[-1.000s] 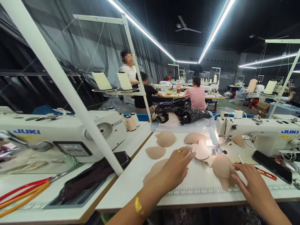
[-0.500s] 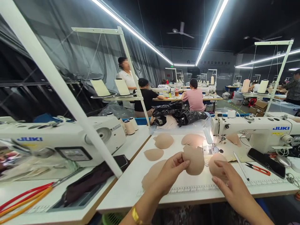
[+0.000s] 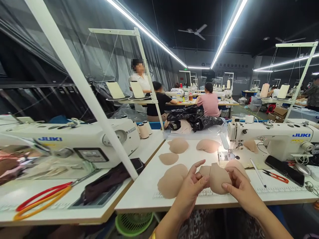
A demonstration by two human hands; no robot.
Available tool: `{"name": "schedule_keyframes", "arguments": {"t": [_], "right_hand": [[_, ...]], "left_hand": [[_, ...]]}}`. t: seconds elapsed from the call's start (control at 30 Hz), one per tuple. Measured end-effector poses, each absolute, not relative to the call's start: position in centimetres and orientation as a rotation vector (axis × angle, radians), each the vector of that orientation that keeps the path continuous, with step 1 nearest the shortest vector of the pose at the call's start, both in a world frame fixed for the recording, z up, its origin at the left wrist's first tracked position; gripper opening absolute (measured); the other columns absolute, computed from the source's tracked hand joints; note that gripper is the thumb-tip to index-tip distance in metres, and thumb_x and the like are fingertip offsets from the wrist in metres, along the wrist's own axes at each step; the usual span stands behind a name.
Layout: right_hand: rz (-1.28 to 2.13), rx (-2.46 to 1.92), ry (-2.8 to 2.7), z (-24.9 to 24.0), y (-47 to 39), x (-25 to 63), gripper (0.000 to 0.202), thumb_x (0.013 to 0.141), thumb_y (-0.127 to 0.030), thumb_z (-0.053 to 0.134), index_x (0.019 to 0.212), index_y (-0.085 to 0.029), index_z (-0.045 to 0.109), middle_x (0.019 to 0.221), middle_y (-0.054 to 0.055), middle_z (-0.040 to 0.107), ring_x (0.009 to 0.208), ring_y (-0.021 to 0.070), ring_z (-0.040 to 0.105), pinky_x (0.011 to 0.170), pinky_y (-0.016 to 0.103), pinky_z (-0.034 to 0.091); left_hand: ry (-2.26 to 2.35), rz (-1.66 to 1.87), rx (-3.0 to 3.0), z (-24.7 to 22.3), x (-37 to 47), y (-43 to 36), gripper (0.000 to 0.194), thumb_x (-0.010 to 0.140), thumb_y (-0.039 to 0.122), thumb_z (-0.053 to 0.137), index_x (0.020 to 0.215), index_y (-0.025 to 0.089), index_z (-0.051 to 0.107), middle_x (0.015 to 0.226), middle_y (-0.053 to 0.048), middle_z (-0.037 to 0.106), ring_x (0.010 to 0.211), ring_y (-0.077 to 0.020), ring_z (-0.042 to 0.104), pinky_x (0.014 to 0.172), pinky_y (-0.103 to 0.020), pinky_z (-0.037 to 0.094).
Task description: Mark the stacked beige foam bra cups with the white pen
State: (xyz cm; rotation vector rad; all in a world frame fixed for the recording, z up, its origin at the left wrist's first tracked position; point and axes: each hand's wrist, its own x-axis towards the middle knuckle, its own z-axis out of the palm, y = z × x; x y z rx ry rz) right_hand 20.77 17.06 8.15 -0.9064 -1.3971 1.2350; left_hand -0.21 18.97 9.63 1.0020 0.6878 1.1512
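A beige fabric piece (image 3: 219, 179) is held up over the front of the white table. My right hand (image 3: 240, 187) pinches its right edge between thumb and fingers. At its left, my left hand (image 3: 193, 184) grips a smaller beige part (image 3: 204, 171) between thumb and fingers, with the index finger raised. A large beige piece (image 3: 171, 181) lies just left of my left hand. Behind it rest a small oval piece (image 3: 168, 158) and two rounded pieces (image 3: 178, 145) (image 3: 207, 145). Another beige piece (image 3: 238, 166) lies partly behind my right hand.
A lit sewing machine (image 3: 264, 132) stands at the right, near a white pen (image 3: 258, 172), orange snips (image 3: 276, 176) and a black phone (image 3: 284, 171). Another machine (image 3: 74, 142) and large scissors (image 3: 45, 200) occupy the left table. Black plastic bags (image 3: 184, 114) lie behind.
My right hand has moved left and taken hold of the fabric piece. The held piece is lower and nearer, and a smaller part now shows at its left. The view has shifted left.
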Motion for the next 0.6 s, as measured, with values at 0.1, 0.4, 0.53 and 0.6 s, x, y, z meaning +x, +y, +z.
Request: {"name": "schedule_keyframes", "arguments": {"t": [0.1, 0.4, 0.53, 0.6], "right_hand": [[1.224, -0.977, -1.45, 8.1, 17.2, 20.8, 0.05, 0.087, -0.057, 0.077, 0.122, -0.025, 0.061, 0.108, 0.005, 0.069, 0.103, 0.0235, 0.063, 0.091, 0.036, 0.051], [1.068, -1.194, -1.565, 7.8, 17.7, 20.3, 0.04, 0.092, -0.044, 0.07, 0.125, -0.024, 0.06, 0.084, -0.004, 0.05, 0.077, 0.0162, 0.052, 0.073, 0.03, 0.043], [0.966, -1.29, -1.684, 9.0, 17.3, 20.6, 0.048, 0.093, -0.039, 0.067, 0.139, -0.027, 0.056, 0.087, -0.003, 0.055, 0.08, 0.0179, 0.054, 0.078, 0.033, 0.045], [0.891, -1.289, -1.716, 9.8, 17.2, 20.7, 0.05, 0.094, -0.038, 0.066, 0.142, -0.028, 0.055, 0.1, 0.001, 0.062, 0.087, 0.0191, 0.057, 0.082, 0.035, 0.047]], "left_hand": [[0.758, 1.168, 1.063, 9.0, 0.1, 19.5, 0.078, 0.074, 0.05, 0.092, 0.136, 0.021, 0.057, 0.114, -0.01, 0.075, 0.106, -0.0228, 0.066, 0.092, -0.033, 0.053], [0.807, 1.273, 0.93, 9.2, 0.5, 19.8, 0.067, 0.068, 0.052, 0.095, 0.115, 0.018, 0.061, 0.106, -0.008, 0.076, 0.099, -0.0198, 0.065, 0.089, -0.03, 0.052], [0.852, 1.287, 0.941, 9.3, 0.2, 19.9, 0.066, 0.069, 0.057, 0.092, 0.112, 0.017, 0.063, 0.105, -0.009, 0.076, 0.098, -0.0207, 0.065, 0.086, -0.03, 0.052], [0.874, 1.236, 1.032, 9.4, 0.0, 19.8, 0.062, 0.069, 0.059, 0.09, 0.109, 0.018, 0.065, 0.104, -0.008, 0.076, 0.094, -0.0213, 0.065, 0.081, -0.029, 0.052]]}}
